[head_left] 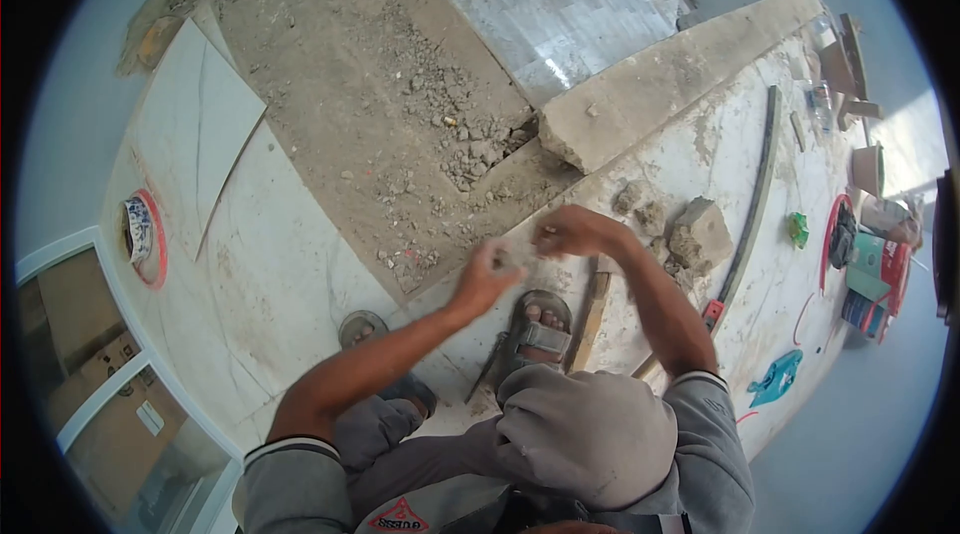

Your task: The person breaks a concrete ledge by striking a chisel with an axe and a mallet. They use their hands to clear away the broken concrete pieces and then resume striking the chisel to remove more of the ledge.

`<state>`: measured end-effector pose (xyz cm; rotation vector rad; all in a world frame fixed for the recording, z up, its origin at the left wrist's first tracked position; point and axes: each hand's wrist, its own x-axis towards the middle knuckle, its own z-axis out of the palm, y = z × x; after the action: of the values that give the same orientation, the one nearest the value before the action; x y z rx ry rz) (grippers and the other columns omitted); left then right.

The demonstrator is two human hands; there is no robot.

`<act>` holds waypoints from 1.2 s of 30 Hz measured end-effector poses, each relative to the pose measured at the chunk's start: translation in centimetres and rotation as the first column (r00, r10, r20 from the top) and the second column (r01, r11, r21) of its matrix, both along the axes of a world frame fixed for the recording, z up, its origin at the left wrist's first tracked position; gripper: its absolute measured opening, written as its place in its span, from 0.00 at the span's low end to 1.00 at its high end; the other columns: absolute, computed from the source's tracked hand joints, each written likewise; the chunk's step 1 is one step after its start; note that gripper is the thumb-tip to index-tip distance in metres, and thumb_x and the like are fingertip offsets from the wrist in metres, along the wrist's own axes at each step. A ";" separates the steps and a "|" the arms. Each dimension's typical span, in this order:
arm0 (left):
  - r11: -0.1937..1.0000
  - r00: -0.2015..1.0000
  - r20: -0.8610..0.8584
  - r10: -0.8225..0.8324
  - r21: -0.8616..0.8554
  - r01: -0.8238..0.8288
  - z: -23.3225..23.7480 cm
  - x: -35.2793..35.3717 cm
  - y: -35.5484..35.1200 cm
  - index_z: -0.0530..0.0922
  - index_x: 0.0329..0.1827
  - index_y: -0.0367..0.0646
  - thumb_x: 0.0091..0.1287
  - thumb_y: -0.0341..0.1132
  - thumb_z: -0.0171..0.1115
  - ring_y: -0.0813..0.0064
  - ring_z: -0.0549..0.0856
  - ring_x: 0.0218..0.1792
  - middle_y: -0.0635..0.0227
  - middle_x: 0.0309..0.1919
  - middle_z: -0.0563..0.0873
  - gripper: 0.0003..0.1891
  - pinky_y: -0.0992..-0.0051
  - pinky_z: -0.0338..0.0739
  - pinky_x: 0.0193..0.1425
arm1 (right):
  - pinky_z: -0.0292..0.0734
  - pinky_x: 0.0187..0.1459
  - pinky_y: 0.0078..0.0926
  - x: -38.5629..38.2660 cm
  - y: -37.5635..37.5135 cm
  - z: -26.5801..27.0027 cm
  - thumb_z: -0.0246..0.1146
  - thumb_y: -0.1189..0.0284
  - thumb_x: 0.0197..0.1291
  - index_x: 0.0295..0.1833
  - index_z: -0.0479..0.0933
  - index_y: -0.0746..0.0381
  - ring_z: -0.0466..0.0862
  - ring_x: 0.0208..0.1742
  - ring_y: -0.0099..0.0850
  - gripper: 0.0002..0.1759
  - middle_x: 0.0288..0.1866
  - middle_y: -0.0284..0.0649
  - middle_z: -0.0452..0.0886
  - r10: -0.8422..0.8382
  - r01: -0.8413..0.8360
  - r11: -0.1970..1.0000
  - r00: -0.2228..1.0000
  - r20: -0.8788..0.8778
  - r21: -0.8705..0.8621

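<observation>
My left hand and my right hand are close together over the edge of the white marble floor, above my sandalled foot. Both have curled fingers and are blurred by motion; whether anything small is between them is too smeared to tell. Beyond them lies a bare patch of dirt and rubble. Broken concrete chunks rest on the floor to the right of the hands. A wooden strip lies beside my sandal.
A long concrete slab stretches toward the upper right. Further right are a long level bar, a green wrapper, a blue bag and boxes. A loose marble tile and a round red-rimmed object are at left.
</observation>
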<state>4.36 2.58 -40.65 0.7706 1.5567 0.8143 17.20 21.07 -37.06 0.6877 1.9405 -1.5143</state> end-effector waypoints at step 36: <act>0.621 0.576 -0.233 -0.783 -0.254 0.741 -0.7 5.1 -14.4 0.75 0.36 0.32 0.55 0.35 0.59 0.48 0.83 0.37 0.48 0.32 0.83 0.13 0.57 0.78 0.41 | 0.79 0.27 0.26 14.2 -16.2 -2.3 0.61 0.78 0.52 0.49 0.62 0.67 0.82 0.27 0.31 0.20 0.31 0.45 0.79 -0.981 0.946 -0.045 0.018 0.192 -0.320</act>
<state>9.48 -11.83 -41.32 1.4009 1.3202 -0.0843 31.38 4.84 -39.36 2.1649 0.8230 -2.6418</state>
